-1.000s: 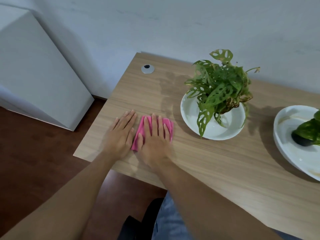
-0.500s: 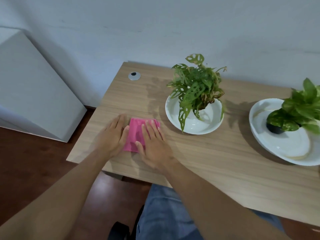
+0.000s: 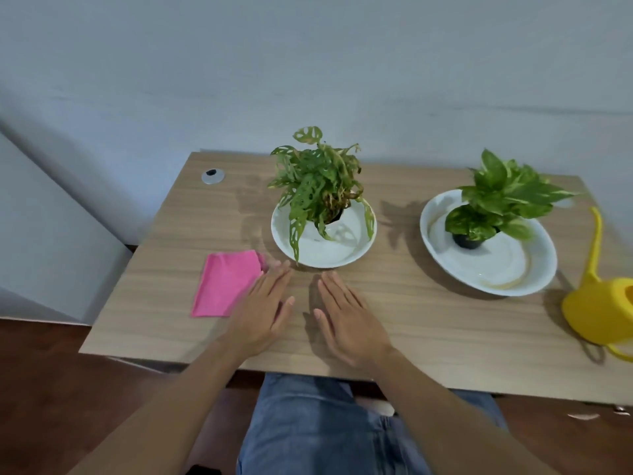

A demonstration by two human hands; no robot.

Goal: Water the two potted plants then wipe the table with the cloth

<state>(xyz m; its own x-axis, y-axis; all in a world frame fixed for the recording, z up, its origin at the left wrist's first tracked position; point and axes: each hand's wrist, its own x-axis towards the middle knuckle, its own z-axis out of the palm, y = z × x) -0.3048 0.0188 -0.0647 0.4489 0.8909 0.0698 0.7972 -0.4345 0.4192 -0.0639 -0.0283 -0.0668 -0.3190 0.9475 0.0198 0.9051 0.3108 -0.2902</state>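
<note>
A folded pink cloth [image 3: 224, 284] lies flat on the wooden table [image 3: 428, 323], left of centre. My left hand [image 3: 263, 310] rests palm down just right of the cloth, fingers apart, overlapping its right edge. My right hand [image 3: 346, 317] lies flat on bare wood beside it, holding nothing. A holey-leaved plant [image 3: 317, 180] stands in a white bowl [image 3: 342, 255] behind my hands. A second plant [image 3: 503, 197] in a black pot sits in a larger white dish [image 3: 513, 272] to the right. A yellow watering can [image 3: 606, 303] stands at the right edge.
A round silver cable grommet [image 3: 212, 176] is set in the table's far left corner. A white wall runs behind the table, and a white cabinet [image 3: 44, 234] stands to the left. My jeans-clad lap [image 3: 325, 426] is under the near edge.
Both hands have come off the pink cloth and shifted right onto the table. The view has swung right, bringing the second plant and the watering can into sight.
</note>
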